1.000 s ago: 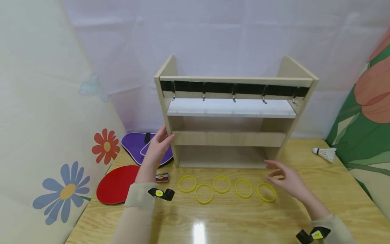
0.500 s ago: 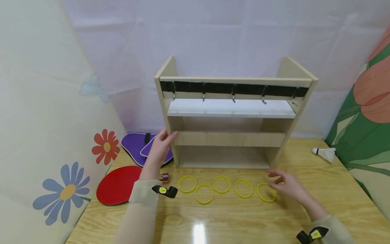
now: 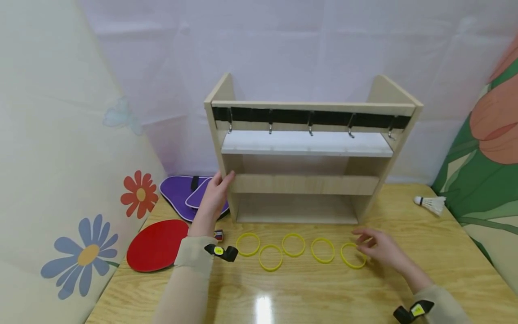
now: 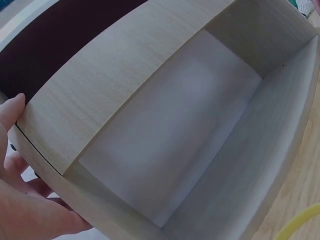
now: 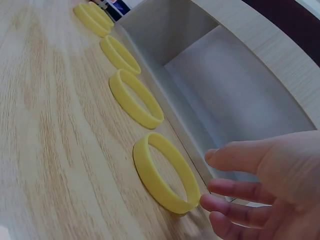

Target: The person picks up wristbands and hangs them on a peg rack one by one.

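Observation:
My left hand (image 3: 211, 200) grips the left side panel of a small wooden shelf (image 3: 305, 184). In the left wrist view its thumb (image 4: 12, 111) lies on the front edge, and the other fingers are against the outer side. Over the table my right hand (image 3: 382, 248) hovers beside the rightmost yellow wristband (image 3: 353, 267), thumb and fingers apart and loosely bent. The right wrist view has the fingertips right at the near end of that band (image 5: 156, 182); whether they touch it I cannot tell. Several more yellow wristbands, such as one (image 3: 323, 262), lie in front of the shelf.
Metal hooks (image 3: 310, 129) line the shelf's black strip. Left of the shelf are a purple case (image 3: 175, 191), a red table tennis bat (image 3: 157, 245) and a small striped item (image 3: 219, 235), partly hidden by my left arm. A shuttlecock (image 3: 433, 205) lies at the right.
My left hand has shifted slightly right, its thumb coming over the shelf's front edge. My right hand has dropped a little from the shelf's lower corner toward the rightmost wristband.

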Demonstrator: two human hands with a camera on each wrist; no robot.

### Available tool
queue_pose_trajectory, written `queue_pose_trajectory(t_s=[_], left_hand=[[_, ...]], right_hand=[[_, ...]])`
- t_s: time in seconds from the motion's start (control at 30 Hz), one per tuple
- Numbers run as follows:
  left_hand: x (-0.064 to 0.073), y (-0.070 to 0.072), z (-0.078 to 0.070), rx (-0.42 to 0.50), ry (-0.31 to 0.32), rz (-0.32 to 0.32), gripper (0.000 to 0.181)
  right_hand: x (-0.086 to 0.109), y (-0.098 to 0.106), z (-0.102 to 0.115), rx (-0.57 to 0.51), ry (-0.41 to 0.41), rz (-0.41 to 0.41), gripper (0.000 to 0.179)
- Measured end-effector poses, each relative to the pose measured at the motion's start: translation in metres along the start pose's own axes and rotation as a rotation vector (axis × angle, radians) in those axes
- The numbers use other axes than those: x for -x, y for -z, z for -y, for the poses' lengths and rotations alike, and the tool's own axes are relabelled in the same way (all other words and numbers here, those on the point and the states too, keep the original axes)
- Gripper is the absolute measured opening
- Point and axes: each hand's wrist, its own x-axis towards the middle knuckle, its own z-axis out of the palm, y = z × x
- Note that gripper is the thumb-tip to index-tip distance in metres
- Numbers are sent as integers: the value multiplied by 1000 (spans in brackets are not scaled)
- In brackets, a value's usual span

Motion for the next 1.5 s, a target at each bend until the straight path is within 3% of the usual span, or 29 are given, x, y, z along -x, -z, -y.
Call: queue_pose_trajectory(t_s=[0.23, 0.6, 1.1, 1.5], left_hand=[[-1, 0, 1, -2, 12, -5, 48], [-2, 0, 1, 79, 18, 23, 50], [1, 2, 3, 74, 46, 18, 51], [0, 1, 3, 68, 42, 21, 51]], right_hand=[[-1, -3, -3, -4, -2, -6, 35], [0, -6, -3, -19, -33, 2, 36], [-1, -9, -6, 50, -55, -28, 30], [-2, -5, -4, -18, -107, -44, 30]])
